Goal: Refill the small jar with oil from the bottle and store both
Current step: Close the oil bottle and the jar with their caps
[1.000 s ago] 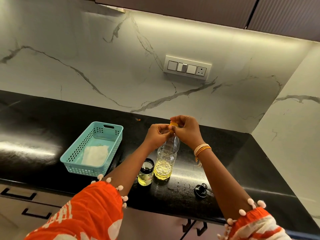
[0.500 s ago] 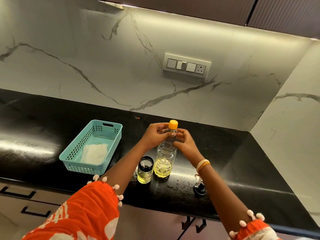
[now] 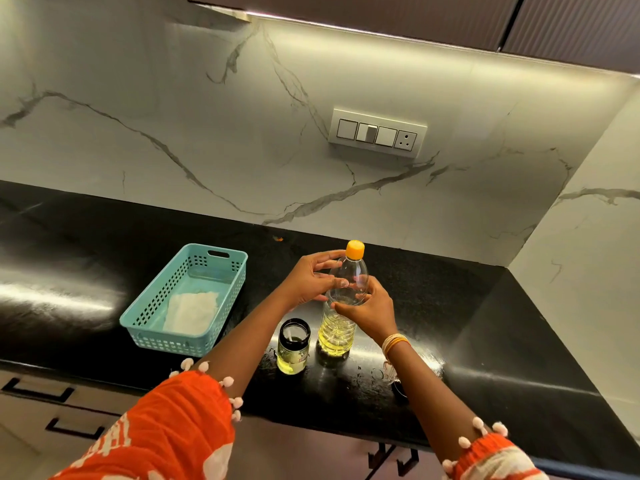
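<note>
A clear plastic oil bottle (image 3: 337, 334) with an orange cap (image 3: 355, 249) stands upright on the black counter (image 3: 502, 341), about a third full of yellow oil. My left hand (image 3: 311, 282) curls round its upper part from the left. My right hand (image 3: 370, 306) grips its middle from the right. Just left of the bottle stands the small glass jar (image 3: 293, 348), open on top, with yellow oil in its lower half. Its black lid (image 3: 398, 388) lies on the counter, mostly hidden behind my right forearm.
A teal perforated basket (image 3: 221, 268) holding a folded white cloth (image 3: 190, 311) sits on the counter to the left. A marble wall with a switch plate (image 3: 377, 133) rises behind. Drawers with black handles (image 3: 38, 393) lie below the counter's front edge.
My hands have left the orange cap and slid down onto the bottle's body. The right hand dropped lowest, to the bottle's middle. The bottle and jar stay in place.
</note>
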The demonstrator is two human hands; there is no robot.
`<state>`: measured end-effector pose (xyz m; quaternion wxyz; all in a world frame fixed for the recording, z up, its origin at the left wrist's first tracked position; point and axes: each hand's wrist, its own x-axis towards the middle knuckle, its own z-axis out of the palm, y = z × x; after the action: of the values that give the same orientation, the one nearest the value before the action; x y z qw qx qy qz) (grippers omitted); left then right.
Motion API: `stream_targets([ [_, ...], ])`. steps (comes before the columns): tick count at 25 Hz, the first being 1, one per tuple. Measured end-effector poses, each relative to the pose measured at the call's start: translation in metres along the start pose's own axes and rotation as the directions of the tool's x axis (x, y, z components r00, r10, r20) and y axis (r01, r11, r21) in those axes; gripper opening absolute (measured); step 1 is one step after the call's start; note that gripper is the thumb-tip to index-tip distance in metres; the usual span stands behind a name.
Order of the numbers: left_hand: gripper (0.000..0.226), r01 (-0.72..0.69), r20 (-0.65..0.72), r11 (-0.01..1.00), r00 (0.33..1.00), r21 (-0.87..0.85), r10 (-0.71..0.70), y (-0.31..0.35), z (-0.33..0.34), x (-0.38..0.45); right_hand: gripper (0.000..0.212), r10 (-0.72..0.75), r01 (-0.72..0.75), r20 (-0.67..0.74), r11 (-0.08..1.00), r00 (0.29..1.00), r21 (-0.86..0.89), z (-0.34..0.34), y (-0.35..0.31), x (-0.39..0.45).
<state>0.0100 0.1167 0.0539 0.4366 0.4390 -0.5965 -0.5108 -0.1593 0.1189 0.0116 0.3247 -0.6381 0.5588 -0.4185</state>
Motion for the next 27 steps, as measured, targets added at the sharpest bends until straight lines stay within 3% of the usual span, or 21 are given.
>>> stream_targets([
  [12,0.074,0.083,-0.025,0.983,0.997,0.163,-0.080,-0.015,0.000,0.026,0.063,0.016,-0.016,-0.116,1.000,0.993,-0.006,-0.001,0.015,0.037],
  [21,0.070,0.163,-0.223,0.944,0.970,0.287,-0.100,-0.027,0.023,0.016,0.076,0.093,-0.093,0.005,0.996,0.996,-0.008,-0.013,0.018,0.021],
  [25,0.043,0.231,-0.338,0.928,0.933,0.292,-0.125,-0.029,0.053,-0.003,0.071,0.171,-0.177,-0.059,0.977,0.983,-0.118,-0.029,0.034,-0.009],
  [27,0.027,0.274,-0.304,0.912,0.936,0.305,-0.179,-0.035,0.074,-0.014,0.058,0.165,-0.180,-0.098,0.968,0.981,-0.176,-0.040,0.048,-0.028],
])
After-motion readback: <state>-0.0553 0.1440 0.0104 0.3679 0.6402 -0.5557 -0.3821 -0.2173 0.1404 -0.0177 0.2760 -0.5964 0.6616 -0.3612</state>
